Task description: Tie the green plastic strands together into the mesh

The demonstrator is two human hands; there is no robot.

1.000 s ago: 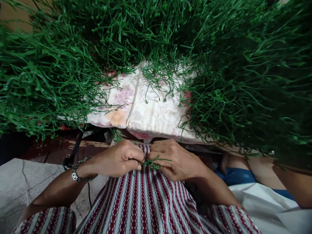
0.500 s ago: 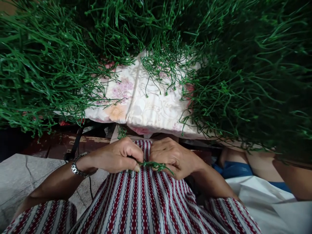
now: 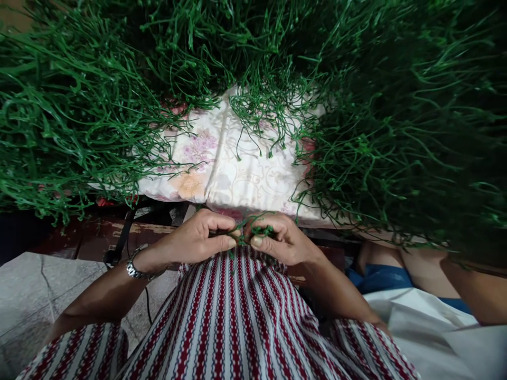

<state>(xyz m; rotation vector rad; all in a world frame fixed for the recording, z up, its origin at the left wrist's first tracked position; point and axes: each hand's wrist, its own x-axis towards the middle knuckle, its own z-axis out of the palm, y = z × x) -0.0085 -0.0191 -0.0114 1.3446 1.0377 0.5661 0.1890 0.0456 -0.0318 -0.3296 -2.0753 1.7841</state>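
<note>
My left hand (image 3: 204,236), with a metal watch (image 3: 137,265) on its wrist, is closed with thumb and fingers pinching thin green stems (image 3: 241,240). Close beside it, my right hand (image 3: 282,240) is also closed, and a small tangle of the same stems with little knobs sticks out between its thumb and fingers. The two hands almost meet in front of the striped garment (image 3: 237,311), just below the table's near edge. Whether the stems are real or plastic I cannot tell.
Large heaps of thin green stems, one at the left (image 3: 67,116) and one at the right (image 3: 380,137), join at the back of the table. A flowered white tablecloth (image 3: 249,179) shows between them. To the right are another person's legs (image 3: 428,269).
Both hands have risen toward the table edge. They now pinch thumbs-up, and the stems, earlier stretched across between the hands, are bunched at the fingertips.
</note>
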